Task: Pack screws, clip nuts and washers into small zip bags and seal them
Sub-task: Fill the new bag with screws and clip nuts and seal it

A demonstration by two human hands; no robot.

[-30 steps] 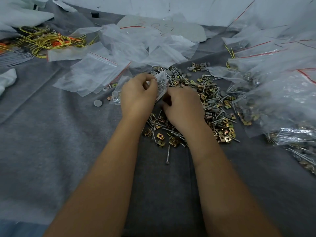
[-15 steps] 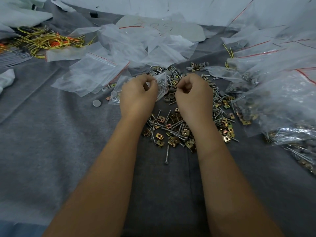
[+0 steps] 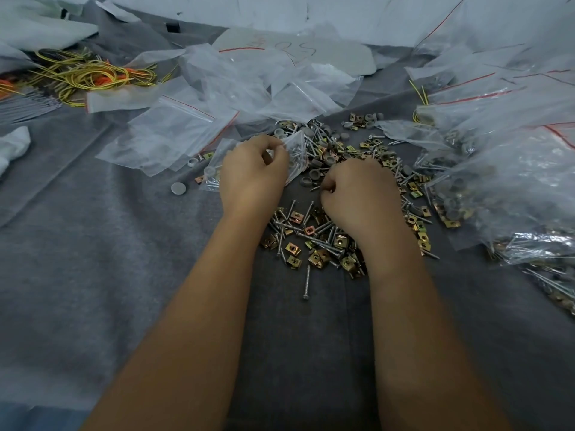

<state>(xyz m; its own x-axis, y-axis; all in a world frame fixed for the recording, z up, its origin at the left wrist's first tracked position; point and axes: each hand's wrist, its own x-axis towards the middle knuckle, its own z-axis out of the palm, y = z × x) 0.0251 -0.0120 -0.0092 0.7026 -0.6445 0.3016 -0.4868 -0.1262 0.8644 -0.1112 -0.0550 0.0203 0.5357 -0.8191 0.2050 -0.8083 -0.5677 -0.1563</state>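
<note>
My left hand (image 3: 253, 172) pinches a small clear zip bag (image 3: 297, 154) that holds several screws, its mouth turned to the right. My right hand (image 3: 361, 191) lies with curled fingers on the loose pile of screws, brass clip nuts and grey washers (image 3: 314, 241) spread on the grey cloth. What the right fingers hold is hidden under the hand. Grey round washers (image 3: 314, 175) lie just left of the right hand's knuckles.
Empty zip bags with red strips (image 3: 174, 135) lie heaped behind the left hand. Filled bags (image 3: 504, 181) pile up at the right. Yellow and orange wires (image 3: 84, 76) lie at the far left. A single grey washer (image 3: 178, 188) and a stray screw (image 3: 307, 283) lie apart.
My right hand has dropped from beside the bag's mouth down onto the pile, nearer to me. My left hand keeps the bag in the same place.
</note>
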